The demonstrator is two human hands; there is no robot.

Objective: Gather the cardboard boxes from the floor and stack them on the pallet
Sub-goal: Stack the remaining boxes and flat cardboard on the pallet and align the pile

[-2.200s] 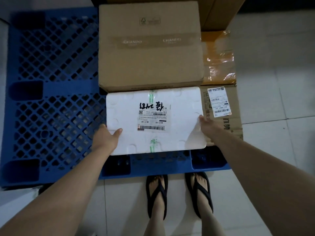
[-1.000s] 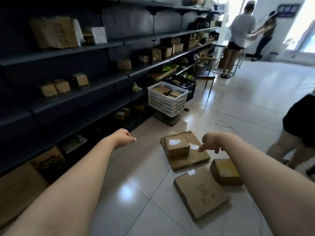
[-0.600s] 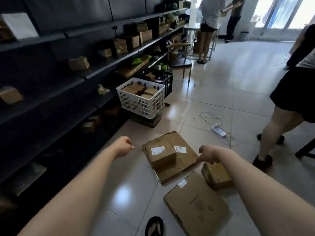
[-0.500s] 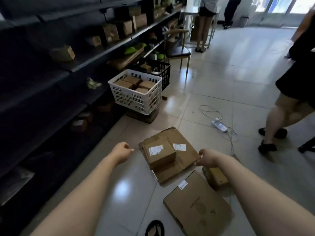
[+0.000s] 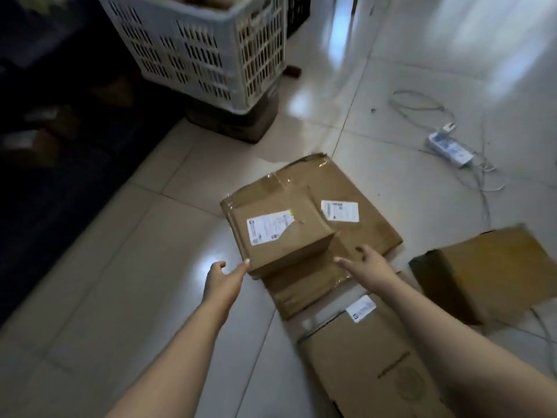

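Your left hand [image 5: 223, 277] is open, fingers spread, with a fingertip just touching the near left corner of the small labelled box [image 5: 278, 233]; it has hold of nothing. Your right hand [image 5: 368, 267] is open too, palm down over the flat taped box [image 5: 346, 212] just beside the small box's right side, gripping nothing. The small box sits on top of that flat one, which lies on the tiled floor [image 5: 126, 267]. Nearer you lies a long flat carton [image 5: 370, 357] (its white label faces up), and to the right a tilted brown box [image 5: 488, 267]. A white slotted crate [image 5: 208, 46] stands farther off, a power strip [image 5: 449, 149] well apart to the right.
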